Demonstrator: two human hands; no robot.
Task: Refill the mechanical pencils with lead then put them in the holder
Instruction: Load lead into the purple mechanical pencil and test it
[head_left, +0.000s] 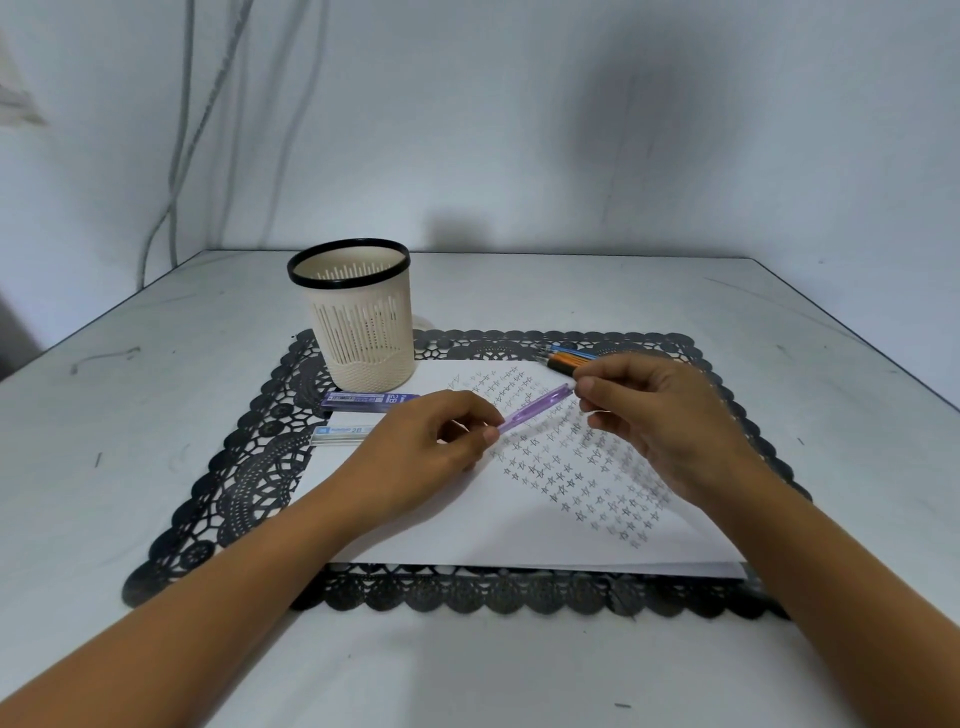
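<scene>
A purple mechanical pencil (535, 408) hangs slanted above the white paper (519, 525). My left hand (415, 457) pinches its lower end. My right hand (654, 415) pinches its upper end near the cap. A cream slotted holder (358, 317) with a black rim stands at the back left of the mat. Two lead cases marked 2B lie in front of it, a purple one (369, 400) and a clear blue-labelled one (343, 434). Several more pencils (566, 358), orange and blue, lie at the paper's far right corner, partly hidden by my right hand.
A black lace-patterned mat (244, 467) lies under the paper on a white table (130, 415). The paper bears rows of small pencilled stars. A wall with hanging cables stands close behind the table.
</scene>
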